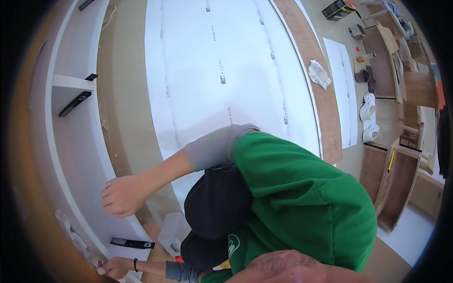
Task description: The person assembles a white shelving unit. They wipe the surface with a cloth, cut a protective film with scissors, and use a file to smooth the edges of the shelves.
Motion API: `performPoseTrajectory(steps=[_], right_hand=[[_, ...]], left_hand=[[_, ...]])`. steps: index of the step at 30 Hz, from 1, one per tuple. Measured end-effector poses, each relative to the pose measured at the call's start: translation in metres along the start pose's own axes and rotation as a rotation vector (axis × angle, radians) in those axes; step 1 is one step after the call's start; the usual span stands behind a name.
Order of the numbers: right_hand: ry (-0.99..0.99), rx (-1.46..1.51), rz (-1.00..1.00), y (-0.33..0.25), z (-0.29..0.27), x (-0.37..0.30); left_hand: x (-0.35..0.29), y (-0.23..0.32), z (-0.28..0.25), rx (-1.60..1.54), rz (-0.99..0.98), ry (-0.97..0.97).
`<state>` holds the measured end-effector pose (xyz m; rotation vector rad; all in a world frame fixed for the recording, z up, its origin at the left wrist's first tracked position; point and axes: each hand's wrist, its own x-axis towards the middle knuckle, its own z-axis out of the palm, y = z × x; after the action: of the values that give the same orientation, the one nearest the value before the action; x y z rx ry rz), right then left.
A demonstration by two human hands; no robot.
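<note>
Right hand (123,195): fingers curl together. Left hand (117,268): finger state indiscernible. Slipping could strike the black rail (132,243) between them.

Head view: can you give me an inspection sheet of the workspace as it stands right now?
Surface: large white printed sheet, beige floor showing beside it.
Things at hand: white shelf unit; black slide rail on it, near the left hand.
Clutter: crumpled white wad on a brown board; white container beside the knees.
Grip: left hand at the unit's edge, hold unclear; right hand fingers curled, inside hidden.
Cables: no certain one; a pale looped strand lies at upper left, kind unclear.
Surroundings: white shoes, wooden drawer boxes, black box along the right.
</note>
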<state>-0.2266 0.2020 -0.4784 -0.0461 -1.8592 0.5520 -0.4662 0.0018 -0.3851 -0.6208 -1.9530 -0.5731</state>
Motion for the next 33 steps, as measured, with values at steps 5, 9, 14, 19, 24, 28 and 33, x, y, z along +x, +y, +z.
performPoseTrajectory(steps=[5,9,14,19,24,28,33], right_hand=[[0.181,-0.125,-0.313,-0.011,0.056,0.085],[0.365,0.065,-0.384,-0.036,0.064,0.123],[0.506,0.201,-0.412,-0.086,0.041,0.105],[0.426,0.213,-0.409,-0.114,0.051,0.105],[0.352,0.004,-0.311,-0.014,0.119,0.136],[0.348,0.032,-0.239,-0.011,0.132,0.136],[0.304,0.045,-0.457,-0.038,0.131,0.125]], left_hand=[[0.001,0.011,-0.003,0.332,-0.036,0.109],[-0.004,0.047,-0.02,0.403,0.009,0.124],[-0.003,0.101,-0.027,0.199,-0.122,0.002],[-0.003,0.054,-0.028,0.098,-0.206,-0.101],[-0.002,0.053,-0.011,0.09,-0.118,-0.043],[-0.002,0.053,-0.018,0.097,-0.149,-0.034],[-0.011,0.026,0.0,0.041,0.112,0.205]])
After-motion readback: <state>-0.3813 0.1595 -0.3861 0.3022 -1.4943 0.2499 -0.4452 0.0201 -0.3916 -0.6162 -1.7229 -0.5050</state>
